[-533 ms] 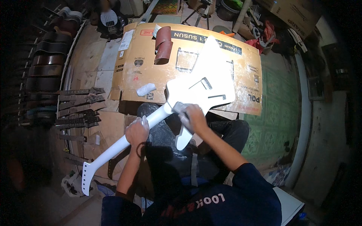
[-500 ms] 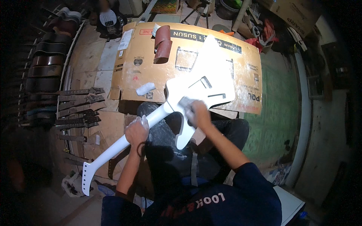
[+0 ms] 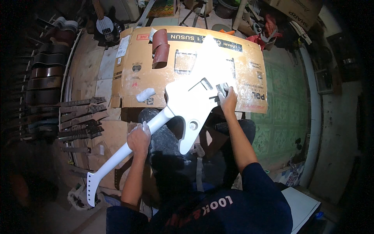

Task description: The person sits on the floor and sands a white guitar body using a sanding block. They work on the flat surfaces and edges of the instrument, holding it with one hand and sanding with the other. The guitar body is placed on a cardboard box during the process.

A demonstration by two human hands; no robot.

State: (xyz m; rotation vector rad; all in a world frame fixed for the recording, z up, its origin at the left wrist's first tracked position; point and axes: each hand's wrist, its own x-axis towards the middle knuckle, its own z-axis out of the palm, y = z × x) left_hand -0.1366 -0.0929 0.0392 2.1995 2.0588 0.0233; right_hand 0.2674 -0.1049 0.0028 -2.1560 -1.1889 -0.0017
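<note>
A white electric guitar (image 3: 186, 102) lies slantwise, its body resting on the cardboard and its neck pointing to the lower left over my lap. The headstock at the neck's end has a row of holes. My left hand (image 3: 139, 137) is closed round the middle of the neck. At the right edge of the body, my right hand (image 3: 229, 100) grips a small grey piece of sandpaper (image 3: 222, 88) and presses it near a slot. A round hole shows in the lower horn. Bright glare washes out the far part of the body.
The flattened cardboard (image 3: 249, 89) covers the work surface. On it lie a curled red-brown sandpaper strip (image 3: 160, 58) and a crumpled white wad (image 3: 145, 94). Several guitar necks (image 3: 83, 113) and guitar bodies (image 3: 48, 72) line the left side. A banjo-like instrument (image 3: 104, 25) stands at the far left.
My right hand with the sandpaper has moved right and away from me, from the lower horn to the body's right edge, uncovering the round hole. My left hand keeps its hold on the neck.
</note>
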